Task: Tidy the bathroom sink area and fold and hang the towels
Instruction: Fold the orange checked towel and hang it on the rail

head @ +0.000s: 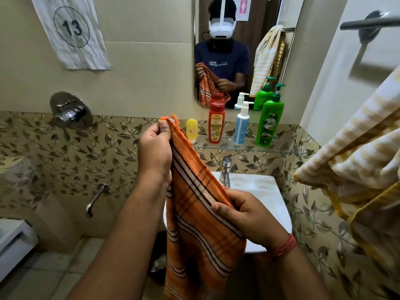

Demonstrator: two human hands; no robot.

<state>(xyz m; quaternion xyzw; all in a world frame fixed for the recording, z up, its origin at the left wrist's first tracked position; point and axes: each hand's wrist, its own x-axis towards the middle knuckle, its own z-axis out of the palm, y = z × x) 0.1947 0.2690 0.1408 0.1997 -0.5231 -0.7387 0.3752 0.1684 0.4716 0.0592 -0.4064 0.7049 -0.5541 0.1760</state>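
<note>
Two hands hold the orange striped towel stretched between them: the left hand pinches its top corner, the right hand grips its edge lower down. Beyond the right hand lies the white sink, with four bottles on the glass shelf above.

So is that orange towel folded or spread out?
Folded lengthwise: the orange striped towel hangs doubled between left hand and right hand.

Four bottles on the glass shelf, two towels, two hands
</note>
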